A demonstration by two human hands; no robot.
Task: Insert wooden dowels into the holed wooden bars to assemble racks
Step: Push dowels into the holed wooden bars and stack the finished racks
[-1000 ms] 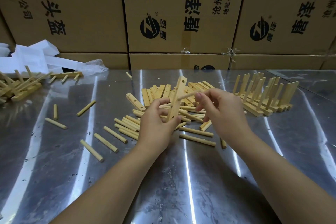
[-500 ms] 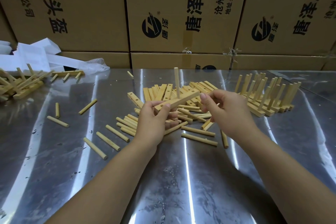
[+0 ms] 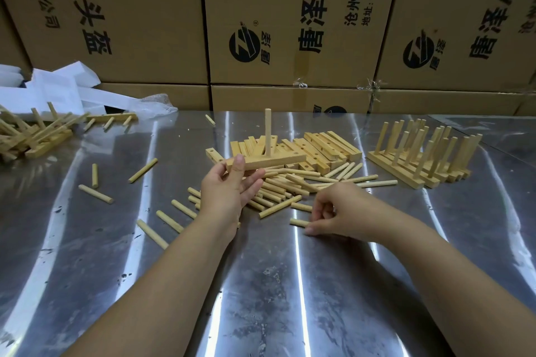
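Observation:
My left hand (image 3: 229, 191) grips one end of a holed wooden bar (image 3: 272, 162), held level above the table. One dowel (image 3: 268, 132) stands upright in the bar's middle hole. My right hand (image 3: 336, 216) is down on the metal table, its fingertips pinching a loose dowel (image 3: 298, 222) that lies flat. A heap of loose dowels (image 3: 290, 185) lies between and beyond my hands. Behind it sits a pile of holed bars (image 3: 322, 148).
Finished racks (image 3: 420, 153) stand at the right back. More assembled racks (image 3: 32, 136) lie heaped at the far left, near white packaging (image 3: 58, 90). Stray dowels (image 3: 95, 193) dot the left of the table. Cardboard boxes (image 3: 290, 23) wall off the back edge.
My right hand let go of the inserted dowel and dropped to the table onto a loose dowel. The left hand levelled the bar, so its dowel now stands upright.

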